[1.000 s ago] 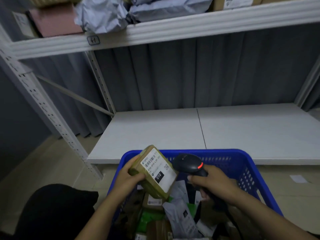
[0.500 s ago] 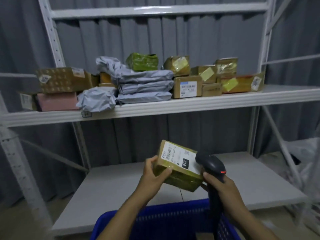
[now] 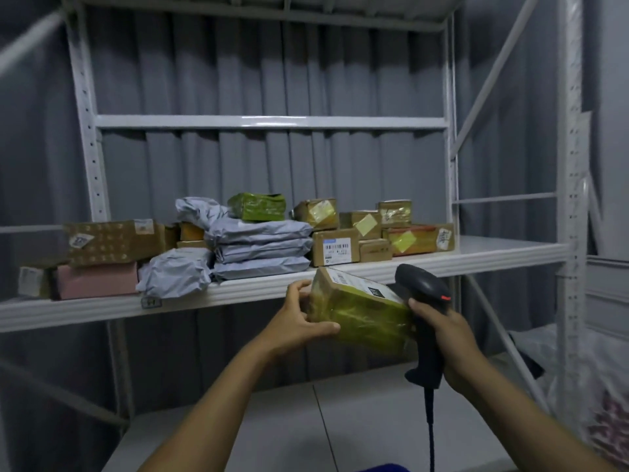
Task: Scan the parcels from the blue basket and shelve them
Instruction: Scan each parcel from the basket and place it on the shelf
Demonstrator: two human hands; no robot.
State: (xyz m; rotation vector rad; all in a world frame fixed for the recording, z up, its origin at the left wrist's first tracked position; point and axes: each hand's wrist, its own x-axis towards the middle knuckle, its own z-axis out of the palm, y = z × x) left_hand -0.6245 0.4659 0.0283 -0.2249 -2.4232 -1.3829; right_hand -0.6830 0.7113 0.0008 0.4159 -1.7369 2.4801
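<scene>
— Holding the parcel with which hand?
— The left hand grips its left end. The right hand is curled round the scanner, just beside the parcel's right end.
— Where is it?
— In the air, just below the shelf edge, long axis left to right. The left hand must lift it up and forward, I reckon.

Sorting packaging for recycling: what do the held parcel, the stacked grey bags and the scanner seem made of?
The held parcel looks like a cardboard box wrapped in glossy yellowish tape or film: it shines and wrinkles, with a white paper label. The grey bags look like soft plastic mailers, satin, creased and sagging. The barcode scanner looks like hard matte black plastic, smoothly moulded.
</scene>
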